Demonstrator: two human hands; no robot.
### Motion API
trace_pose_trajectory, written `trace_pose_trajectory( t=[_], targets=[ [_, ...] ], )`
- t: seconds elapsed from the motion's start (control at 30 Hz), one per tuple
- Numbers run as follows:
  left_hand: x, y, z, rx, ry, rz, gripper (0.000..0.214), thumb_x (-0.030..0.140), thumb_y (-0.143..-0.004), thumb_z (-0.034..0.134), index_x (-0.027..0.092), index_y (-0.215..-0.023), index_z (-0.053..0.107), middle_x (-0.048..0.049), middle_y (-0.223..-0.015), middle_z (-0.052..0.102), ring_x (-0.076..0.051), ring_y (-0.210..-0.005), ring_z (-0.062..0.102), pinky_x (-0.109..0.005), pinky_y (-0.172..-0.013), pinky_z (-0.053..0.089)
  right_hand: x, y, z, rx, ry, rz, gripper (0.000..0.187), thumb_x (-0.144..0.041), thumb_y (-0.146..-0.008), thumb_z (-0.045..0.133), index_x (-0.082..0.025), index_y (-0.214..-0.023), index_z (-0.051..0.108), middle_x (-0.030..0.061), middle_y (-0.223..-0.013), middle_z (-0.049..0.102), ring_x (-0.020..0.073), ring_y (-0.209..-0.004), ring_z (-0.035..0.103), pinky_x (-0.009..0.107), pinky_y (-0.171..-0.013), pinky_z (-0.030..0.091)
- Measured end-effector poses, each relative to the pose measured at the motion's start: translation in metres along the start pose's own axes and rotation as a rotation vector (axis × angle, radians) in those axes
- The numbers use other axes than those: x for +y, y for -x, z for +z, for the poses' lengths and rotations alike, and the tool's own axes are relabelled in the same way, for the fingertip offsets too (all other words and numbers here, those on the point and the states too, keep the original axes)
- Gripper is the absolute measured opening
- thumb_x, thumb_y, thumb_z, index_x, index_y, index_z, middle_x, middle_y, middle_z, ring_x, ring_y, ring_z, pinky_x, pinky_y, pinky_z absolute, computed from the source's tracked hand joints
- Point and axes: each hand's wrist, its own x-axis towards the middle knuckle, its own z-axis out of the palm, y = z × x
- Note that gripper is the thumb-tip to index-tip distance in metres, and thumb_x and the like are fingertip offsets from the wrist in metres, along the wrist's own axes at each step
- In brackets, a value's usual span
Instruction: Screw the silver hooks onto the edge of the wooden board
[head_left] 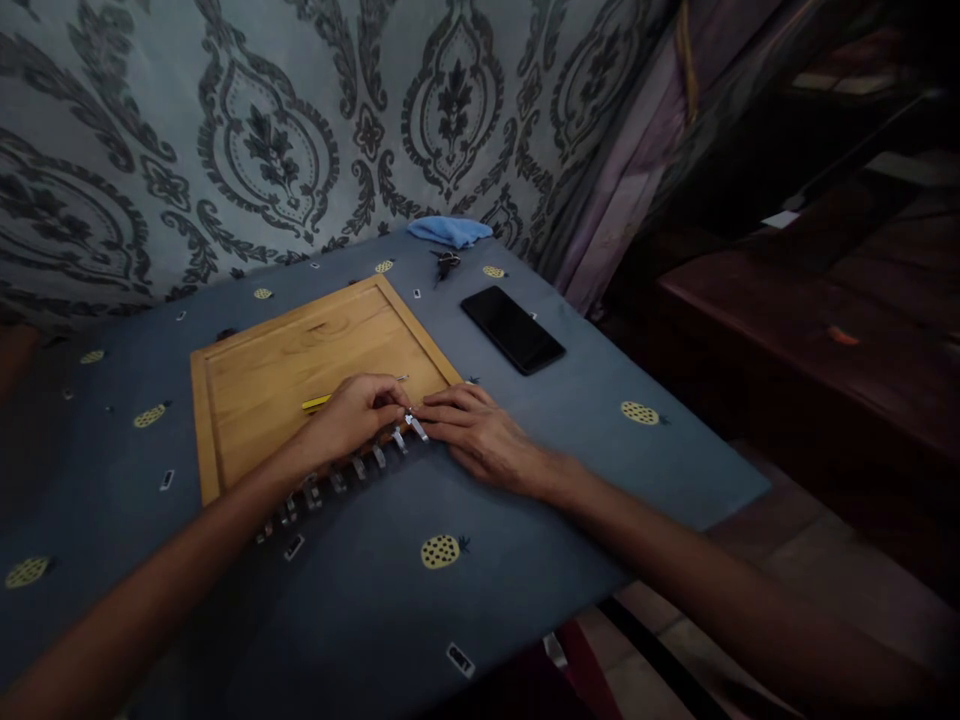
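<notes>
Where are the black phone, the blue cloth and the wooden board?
black phone [512,329], head view, middle of its dark screen.
blue cloth [448,230], head view, centre of the folded fabric.
wooden board [300,350], head view, bare middle of its top.

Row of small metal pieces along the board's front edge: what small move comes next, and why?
Probably set the piece pinched between the left hand and right hand down at the row's right end, beside the wooden board: the other pieces lie evenly spaced, and this one is at that end.
</notes>
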Motion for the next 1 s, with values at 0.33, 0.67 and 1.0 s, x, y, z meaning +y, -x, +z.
trace_pose_trajectory(
  t=[0.33,0.67,1.0],
  targets=[
    [0.007,-0.002,-0.001,-0.019,-0.076,-0.014,0.008,0.014,-0.082,0.063,0.016,-0.081,0.071,0.0013,-0.070,0.069,-0.012,-0.064,0.056,-0.023,-0.061,0.040,-0.001,0.000,-0.001,0.012,-0.023,-0.010,0.044,-0.011,-0.099,0.053,-0.020,-0.139,0.067,0.0089,-0.142,0.071,0.0280,-0.136,0.055,0.051,-0.113,0.040],
    [0.010,-0.004,-0.001,-0.032,0.033,-0.054,0.004,0.017,-0.077,0.064,0.017,-0.073,0.066,0.0039,-0.062,0.062,-0.010,-0.057,0.051,-0.022,-0.057,0.039,0.000,0.000,0.000,0.009,-0.035,-0.001,0.043,-0.009,-0.097,0.053,-0.021,-0.136,0.067,0.0089,-0.143,0.070,0.0280,-0.135,0.055,0.052,-0.113,0.039],
    [0.011,-0.005,-0.001,-0.023,0.093,-0.094,0.007,0.017,-0.076,0.066,0.018,-0.071,0.061,0.0038,-0.061,0.060,-0.010,-0.056,0.052,-0.022,-0.057,0.039,-0.002,0.000,-0.003,0.011,-0.045,-0.009,0.044,-0.007,-0.096,0.051,-0.019,-0.135,0.068,0.0115,-0.142,0.070,0.0288,-0.135,0.055,0.053,-0.114,0.040]
  ],
)
